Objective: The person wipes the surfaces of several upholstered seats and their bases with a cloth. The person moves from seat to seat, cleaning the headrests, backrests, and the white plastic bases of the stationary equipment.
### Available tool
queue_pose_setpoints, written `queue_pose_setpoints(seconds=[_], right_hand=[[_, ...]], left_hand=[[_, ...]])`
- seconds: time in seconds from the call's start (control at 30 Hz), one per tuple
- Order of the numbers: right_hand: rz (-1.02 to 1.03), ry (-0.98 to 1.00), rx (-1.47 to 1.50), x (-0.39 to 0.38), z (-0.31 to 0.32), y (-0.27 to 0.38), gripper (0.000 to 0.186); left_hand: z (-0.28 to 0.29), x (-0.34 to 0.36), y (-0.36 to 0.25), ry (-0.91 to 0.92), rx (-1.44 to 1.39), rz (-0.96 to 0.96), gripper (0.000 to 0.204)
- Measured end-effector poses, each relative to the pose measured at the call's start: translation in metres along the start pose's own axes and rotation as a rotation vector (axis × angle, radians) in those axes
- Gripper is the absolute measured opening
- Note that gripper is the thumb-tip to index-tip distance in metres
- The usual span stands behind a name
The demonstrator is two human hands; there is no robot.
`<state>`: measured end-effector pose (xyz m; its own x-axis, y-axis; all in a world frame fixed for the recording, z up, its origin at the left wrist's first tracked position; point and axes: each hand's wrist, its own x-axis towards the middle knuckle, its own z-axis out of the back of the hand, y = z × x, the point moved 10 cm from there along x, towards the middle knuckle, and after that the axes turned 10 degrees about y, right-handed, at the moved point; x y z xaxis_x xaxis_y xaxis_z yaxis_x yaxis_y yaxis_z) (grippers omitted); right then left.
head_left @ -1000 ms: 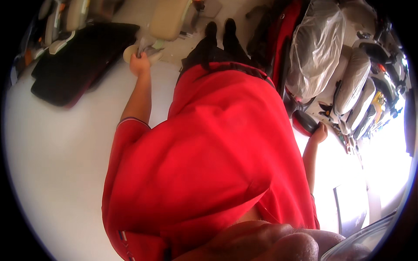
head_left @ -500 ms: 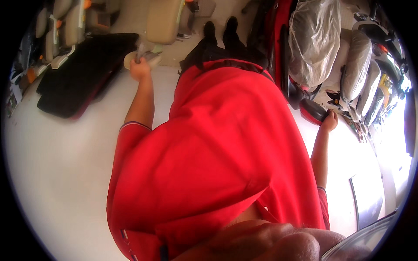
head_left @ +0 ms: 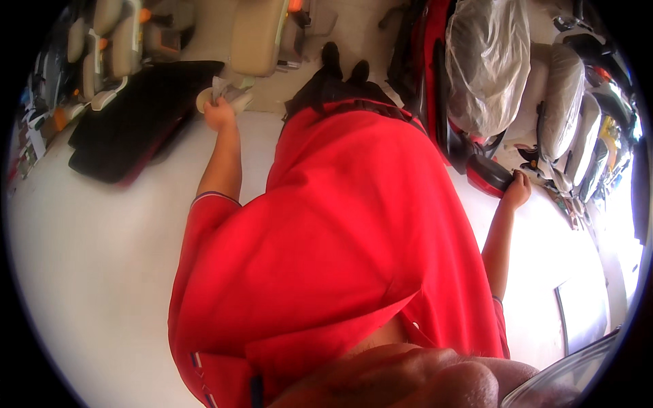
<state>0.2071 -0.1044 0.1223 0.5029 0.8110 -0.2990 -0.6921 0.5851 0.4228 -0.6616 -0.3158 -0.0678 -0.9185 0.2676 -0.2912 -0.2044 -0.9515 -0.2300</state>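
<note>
At upper left, the left hand (head_left: 221, 115) grasps a pale bundle (head_left: 220, 88). At right, the right hand (head_left: 519, 190) touches a red-and-black mirror housing (head_left: 488, 176); whether its fingers grip, one cannot tell.

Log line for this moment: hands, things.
left hand: holds pale roundish item | right hand: at red-black mirror | nearby: dark panel, wrapped seat

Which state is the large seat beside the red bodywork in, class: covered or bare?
Covered: shiny, wrinkled translucent plastic lies over the large seat. Whether it's fastened underneath, cannot tell.
</note>
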Motion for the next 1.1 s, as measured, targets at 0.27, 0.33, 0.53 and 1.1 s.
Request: queue_pose_setpoints(seconds=[0.27,0.33,0.53,1.1], right_hand=[[0.057,0.029,0.04,-0.013,-0.007,0.018,0.023],[0.023,-0.021,0.145,-0.016,-0.004,0.008,0.021],[0.05,-0.054,0.242,-0.025,-0.004,0.022,0.017],[0.025,-0.006,0.026,-0.023,-0.005,0.036,0.02]], left_hand=[[-0.003,-0.032,-0.026,0.027,-0.018,-0.079,0.042],[-0.007,-0.048,-0.056,0.094,-0.011,-0.149,0.041],[-0.013,-0.067,-0.109,0.188,-0.028,-0.434,0.036],[-0.049,-0.057,-0.113,0.327,-0.19,-0.407,0.023]])
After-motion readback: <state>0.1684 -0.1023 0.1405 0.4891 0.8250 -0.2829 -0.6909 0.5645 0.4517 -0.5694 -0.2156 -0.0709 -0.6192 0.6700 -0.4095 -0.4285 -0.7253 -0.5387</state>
